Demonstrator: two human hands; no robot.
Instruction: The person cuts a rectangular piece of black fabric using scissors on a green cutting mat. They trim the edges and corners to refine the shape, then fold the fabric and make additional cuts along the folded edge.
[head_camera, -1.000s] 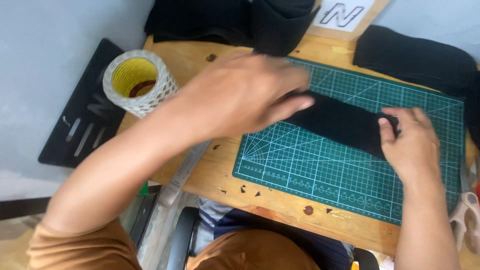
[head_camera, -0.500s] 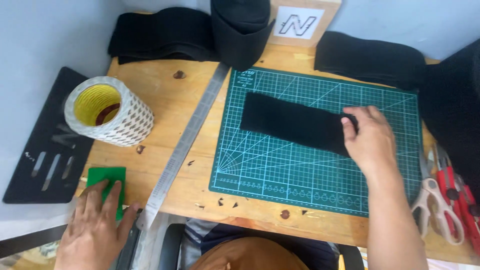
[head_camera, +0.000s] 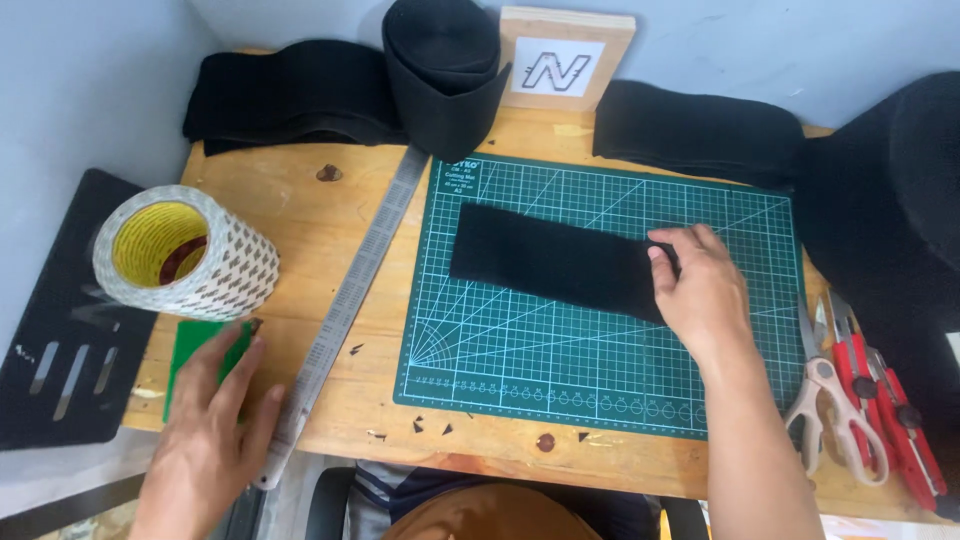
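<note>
A black fabric strip (head_camera: 550, 260) lies flat across a green cutting mat (head_camera: 600, 380). My right hand (head_camera: 700, 290) presses down on the strip's right end, fingers flat. At the table's front left corner, my left hand (head_camera: 210, 430) rests with spread fingers on a small green flat piece (head_camera: 192, 345). It does not grip the piece. A long metal ruler (head_camera: 350, 300) lies slanted just right of that hand, along the mat's left side.
A big roll of double-sided tape (head_camera: 180, 255) stands at the left. Scissors (head_camera: 835, 400) and red-handled cutters (head_camera: 895, 410) lie at the right edge. Black fabric pieces and a fabric roll (head_camera: 440, 70) line the back, beside a wooden block (head_camera: 565, 60). A black tray (head_camera: 60, 330) sits off the table's left.
My left hand left the strip, swung to the front left corner and settled on the green piece. My right hand stayed on the strip's right end.
</note>
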